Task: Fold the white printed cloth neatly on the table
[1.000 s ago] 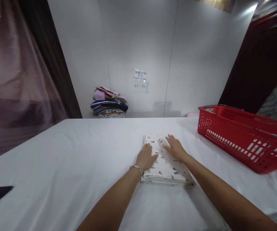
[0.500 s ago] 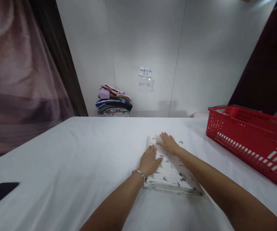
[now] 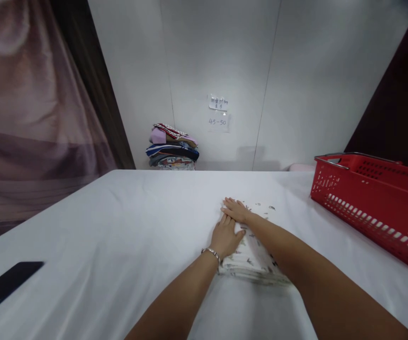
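Note:
A folded white cloth with small printed figures [image 3: 251, 257] lies on the white table [image 3: 126, 226] in front of me. My left hand [image 3: 226, 237] rests flat on its left edge, fingers stretched out; a thin bracelet sits on that wrist. My right hand [image 3: 235, 210] lies flat over the cloth's far left corner, fingers together and pointing left, just beyond the left hand's fingertips. The right forearm crosses over the cloth and hides much of it.
A red plastic basket [image 3: 370, 198] stands on the table at the right. A dark flat phone-like object [image 3: 7, 289] lies at the near left edge. A pile of folded coloured clothes [image 3: 173, 147] sits beyond the table's far edge, against the white wall, under a paper note [image 3: 218, 112].
My right hand has slid leftwards across the cloth's far end until it lies just ahead of the left hand. The left hand stays on the left edge. The view has shifted a little.

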Motion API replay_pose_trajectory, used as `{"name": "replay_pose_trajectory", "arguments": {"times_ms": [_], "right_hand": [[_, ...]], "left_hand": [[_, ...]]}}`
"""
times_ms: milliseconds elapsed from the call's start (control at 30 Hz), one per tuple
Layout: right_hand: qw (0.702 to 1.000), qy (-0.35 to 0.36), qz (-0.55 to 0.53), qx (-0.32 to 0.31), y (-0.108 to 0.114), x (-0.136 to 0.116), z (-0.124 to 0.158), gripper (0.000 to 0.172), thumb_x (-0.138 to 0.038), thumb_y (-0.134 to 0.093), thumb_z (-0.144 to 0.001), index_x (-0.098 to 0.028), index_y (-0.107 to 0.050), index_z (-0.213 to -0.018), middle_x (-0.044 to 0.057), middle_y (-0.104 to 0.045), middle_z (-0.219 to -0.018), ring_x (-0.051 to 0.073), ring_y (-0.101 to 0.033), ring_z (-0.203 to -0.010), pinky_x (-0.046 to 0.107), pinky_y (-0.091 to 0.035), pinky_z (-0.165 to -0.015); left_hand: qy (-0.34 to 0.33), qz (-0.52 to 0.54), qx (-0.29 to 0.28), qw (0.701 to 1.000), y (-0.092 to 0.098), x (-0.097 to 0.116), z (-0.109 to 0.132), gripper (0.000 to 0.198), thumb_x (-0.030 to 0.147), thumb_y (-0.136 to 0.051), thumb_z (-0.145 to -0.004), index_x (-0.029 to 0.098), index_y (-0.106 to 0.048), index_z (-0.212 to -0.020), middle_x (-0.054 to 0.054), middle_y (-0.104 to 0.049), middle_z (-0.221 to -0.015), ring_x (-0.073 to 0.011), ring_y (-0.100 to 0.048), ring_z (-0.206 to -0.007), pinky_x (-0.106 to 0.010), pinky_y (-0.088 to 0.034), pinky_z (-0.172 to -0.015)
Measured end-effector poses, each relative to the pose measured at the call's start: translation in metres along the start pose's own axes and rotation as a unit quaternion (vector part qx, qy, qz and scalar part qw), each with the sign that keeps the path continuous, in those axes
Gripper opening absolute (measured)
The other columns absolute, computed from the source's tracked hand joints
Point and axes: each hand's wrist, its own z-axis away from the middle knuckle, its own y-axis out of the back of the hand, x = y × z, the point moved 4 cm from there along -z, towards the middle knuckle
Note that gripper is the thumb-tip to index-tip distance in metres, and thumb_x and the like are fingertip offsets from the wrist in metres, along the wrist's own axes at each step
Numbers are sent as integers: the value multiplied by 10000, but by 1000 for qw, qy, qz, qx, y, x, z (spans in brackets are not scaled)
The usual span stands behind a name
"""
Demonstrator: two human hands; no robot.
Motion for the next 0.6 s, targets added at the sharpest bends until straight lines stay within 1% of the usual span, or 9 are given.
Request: {"name": "replay_pose_trajectory", "arguments": {"times_ms": [67,133,233,300,400,467,533,600], "right_hand": [[1000,-15,-12,-4,6,-7,6,630,-539,-266,-878,-138,-303,-1363,103,-192,-1457,232,-105,-1344,436,-74,-1064],[999,-30,-32,5,12,-15,20,618,-527,-232,-890,-130,-317,-1355,113,-242,-1440,228,-171,-1331,405,-126,-1064],[997,-9,-69,38,18,-30,59,565,-514,-174,-904,-198,-344,-1340,70,-356,-1394,206,-295,-1283,379,-211,-1046],[995,23,-73,57,18,-39,95,525,-509,-196,-904,-255,-324,-1345,34,-381,-1379,213,-295,-1283,421,-204,-1045],[997,21,-24,73,4,-49,147,596,-546,-260,-879,-243,-217,-1390,62,-262,-1439,237,-174,-1330,467,-124,-1060],[997,32,27,60,-14,-56,171,660,-579,-304,-851,-220,-206,-1396,85,-236,-1446,251,-147,-1336,471,-106,-1064],[994,53,77,59,-31,-61,183,731,-608,-344,-822,-175,-216,-1396,123,-234,-1441,275,-147,-1333,477,-102,-1064],[990,66,107,68,-42,-64,187,769,-622,-350,-811,-141,-218,-1396,149,-232,-1436,290,-156,-1328,481,-116,-1061]], "left_hand": [[0,6,0,1000,-1,0,-1,658,504,-348,-829,139,-250,-1369,-68,-184,-1464,-232,-68,-1348,-382,-168,-1072],[-5,14,4,1000,-1,0,-2,663,501,-356,-828,146,-234,-1374,-67,-170,-1467,-230,-78,-1346,-378,-171,-1070],[-13,18,4,1000,-3,-1,-4,645,467,-370,-831,166,-217,-1380,-66,-190,-1462,-226,-104,-1342,-380,-175,-1067],[-22,11,-17,1000,-7,-2,-5,619,451,-363,-839,152,-240,-1368,-82,-233,-1447,-230,-121,-1339,-388,-168,-1067],[-26,3,-36,999,-9,-5,-5,593,460,-334,-853,103,-307,-1326,-120,-272,-1426,-238,-127,-1338,-382,-168,-1066],[-22,10,-35,999,-8,-7,-6,578,472,-326,-855,101,-346,-1298,-126,-271,-1426,-239,-126,-1338,-374,-179,-1062],[-18,28,-44,998,-7,-8,-8,567,482,-334,-850,118,-368,-1284,-115,-258,-1434,-236,-122,-1339,-374,-179,-1063],[-15,52,-62,997,-5,-9,-10,565,483,-355,-842,127,-383,-1278,-104,-245,-1441,-234,-115,-1341,-370,-165,-1070]]}}
